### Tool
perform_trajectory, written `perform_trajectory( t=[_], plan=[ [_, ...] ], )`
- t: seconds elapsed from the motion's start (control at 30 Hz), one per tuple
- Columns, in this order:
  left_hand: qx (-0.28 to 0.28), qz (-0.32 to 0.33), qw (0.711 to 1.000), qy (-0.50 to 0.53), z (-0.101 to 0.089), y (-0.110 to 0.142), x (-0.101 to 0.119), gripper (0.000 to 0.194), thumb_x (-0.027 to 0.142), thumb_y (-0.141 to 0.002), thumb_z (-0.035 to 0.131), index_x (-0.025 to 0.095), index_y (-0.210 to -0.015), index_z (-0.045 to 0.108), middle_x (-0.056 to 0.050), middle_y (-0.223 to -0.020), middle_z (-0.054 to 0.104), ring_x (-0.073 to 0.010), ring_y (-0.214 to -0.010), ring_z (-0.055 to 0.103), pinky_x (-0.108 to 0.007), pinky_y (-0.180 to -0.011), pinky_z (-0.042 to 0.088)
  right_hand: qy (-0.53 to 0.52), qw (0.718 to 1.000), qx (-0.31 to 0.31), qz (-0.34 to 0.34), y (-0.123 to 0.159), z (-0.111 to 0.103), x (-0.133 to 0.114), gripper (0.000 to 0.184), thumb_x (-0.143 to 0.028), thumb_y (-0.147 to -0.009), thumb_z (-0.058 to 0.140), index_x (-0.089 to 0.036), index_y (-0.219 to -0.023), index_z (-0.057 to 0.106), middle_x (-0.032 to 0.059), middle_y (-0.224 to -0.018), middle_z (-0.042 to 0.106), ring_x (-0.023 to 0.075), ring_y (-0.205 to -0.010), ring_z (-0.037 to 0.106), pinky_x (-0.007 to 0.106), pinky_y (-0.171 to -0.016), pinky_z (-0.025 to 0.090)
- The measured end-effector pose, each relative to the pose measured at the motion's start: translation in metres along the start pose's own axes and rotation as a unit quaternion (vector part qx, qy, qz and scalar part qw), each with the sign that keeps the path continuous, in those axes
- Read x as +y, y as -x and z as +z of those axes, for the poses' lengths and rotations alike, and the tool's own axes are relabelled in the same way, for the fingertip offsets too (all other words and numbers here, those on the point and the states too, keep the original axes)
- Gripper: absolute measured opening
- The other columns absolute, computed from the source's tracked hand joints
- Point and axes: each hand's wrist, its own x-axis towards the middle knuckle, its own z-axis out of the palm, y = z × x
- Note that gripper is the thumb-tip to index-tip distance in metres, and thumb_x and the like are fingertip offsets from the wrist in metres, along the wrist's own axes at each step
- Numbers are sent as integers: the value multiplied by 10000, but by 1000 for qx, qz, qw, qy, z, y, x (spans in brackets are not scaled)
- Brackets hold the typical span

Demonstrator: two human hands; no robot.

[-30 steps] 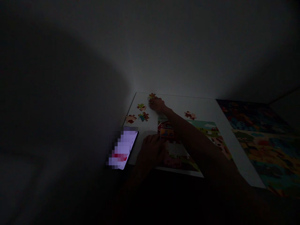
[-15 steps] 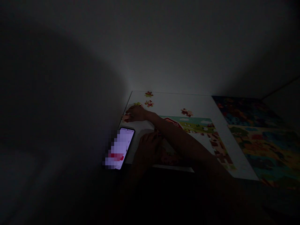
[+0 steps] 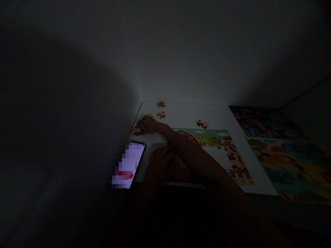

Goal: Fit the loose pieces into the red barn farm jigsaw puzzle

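In dim light, my right hand (image 3: 148, 125) reaches across to the far left of the white board (image 3: 178, 115), its fingers bent and closed at a pink and brown puzzle piece (image 3: 134, 131). A yellow-green piece (image 3: 149, 116) shows just behind that hand. Nearer to me, my left hand (image 3: 160, 160) lies with fingers spread at the left edge of a partly joined farm puzzle (image 3: 216, 137), which shows a red barn (image 3: 184, 134). My right forearm passes over this puzzle and hides part of it.
A lit phone (image 3: 130, 165) lies left of my left hand. Loose puzzle pieces lie toward the back, including a red and white one (image 3: 161, 114), a brown-green one (image 3: 160, 104) and a pink-brown one (image 3: 202, 124). Colourful picture sheets (image 3: 289, 162) lie on the right. Walls rise behind and left.
The whole view has shifted slightly, so things sit a little further left. My right hand's fingers have drawn in at the pink and brown piece. My left hand has hardly moved.
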Motion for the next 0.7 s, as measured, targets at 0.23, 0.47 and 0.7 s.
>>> perform_trajectory(
  t=[0.23,0.47,0.7],
  plan=[
    [14,9,1000,-3,4,1,-3,346,211,-945,520,240,-1280,600,-90,-1358,592,-259,-1227,530,-462,-1057,422,-8,999,-30,-8,-1,-3,4,423,-448,-784,763,-148,-1078,705,135,-1155,682,274,-1143,579,333,-913,434],
    [9,2,1000,7,3,0,-1,331,217,-937,529,224,-1256,616,-97,-1345,601,-275,-1213,532,-472,-1042,425,-38,998,-44,-13,3,-12,0,485,-321,-793,756,-205,-1250,640,117,-1263,605,263,-1133,579,360,-916,473],
    [6,8,1000,7,1,0,-2,351,212,-936,534,220,-1279,607,-106,-1331,606,-274,-1212,527,-466,-1035,431,-46,997,-64,28,8,-24,-9,428,-294,-768,773,-207,-1168,648,105,-1241,593,214,-951,631,311,-784,530]
  ],
)
